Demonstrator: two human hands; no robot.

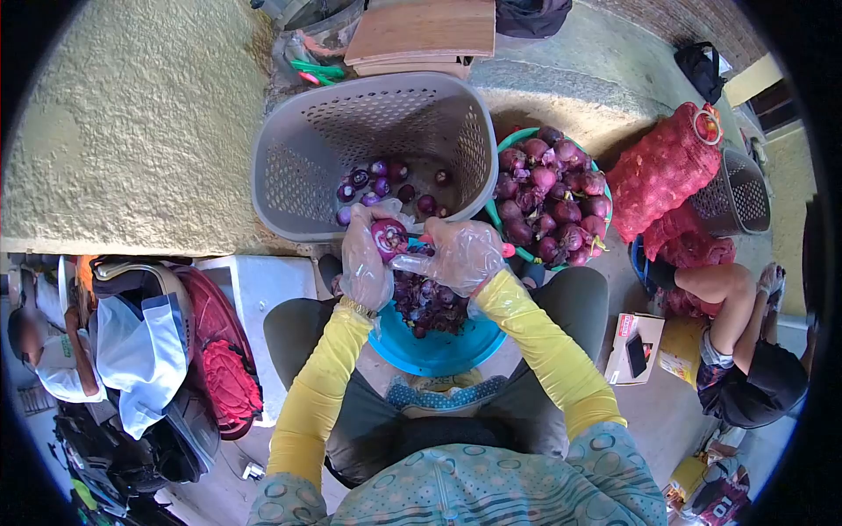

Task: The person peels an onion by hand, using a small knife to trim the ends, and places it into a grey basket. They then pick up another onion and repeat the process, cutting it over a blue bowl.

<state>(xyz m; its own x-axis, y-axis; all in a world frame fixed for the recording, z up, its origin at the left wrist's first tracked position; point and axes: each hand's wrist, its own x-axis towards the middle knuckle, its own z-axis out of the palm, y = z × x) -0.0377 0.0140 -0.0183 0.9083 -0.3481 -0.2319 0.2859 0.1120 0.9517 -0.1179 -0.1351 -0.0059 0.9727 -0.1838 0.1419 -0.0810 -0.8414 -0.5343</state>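
My left hand, in a clear plastic glove, is closed around a red onion with its cut, pale-and-purple face showing. Close to its right, my gloved right hand grips a small knife; the blade points left, just below the onion, and bits of a red handle show at the fist. Below both hands sits a blue basin of dark onion skins and trimmings. Beyond them stands a grey perforated basket with several trimmed onions on its bottom.
A green-rimmed tub heaped with unpeeled red onions stands right of the basket. Farther right are a full red mesh sack, an open carton and a seated person. Bags and a white box lie left.
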